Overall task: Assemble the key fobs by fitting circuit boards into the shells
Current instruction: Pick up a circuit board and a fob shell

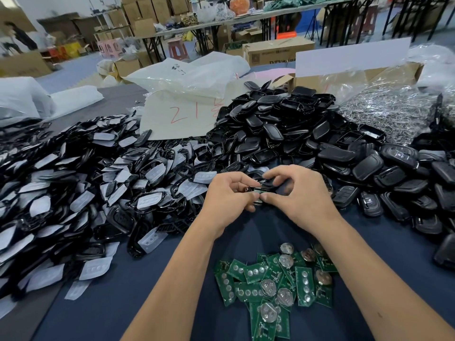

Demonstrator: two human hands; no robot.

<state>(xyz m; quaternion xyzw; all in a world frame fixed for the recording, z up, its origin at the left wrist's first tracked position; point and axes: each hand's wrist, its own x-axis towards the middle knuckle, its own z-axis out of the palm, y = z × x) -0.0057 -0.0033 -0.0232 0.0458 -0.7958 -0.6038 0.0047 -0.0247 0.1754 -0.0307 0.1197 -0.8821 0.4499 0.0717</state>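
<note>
Bench (147, 286) heaped with black shells (275, 124); loose circuit boards (270, 281) near. Left hand (229, 195) and right hand (302, 193), each grip pinching one key fob (262, 189) above bench. Seating step, likely; next needs even pressing.

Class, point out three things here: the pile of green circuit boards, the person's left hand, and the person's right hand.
green circuit boards (273, 281), head view, middle of pile.
left hand (227, 198), head view, back of hand.
right hand (305, 195), head view, back of hand.
</note>
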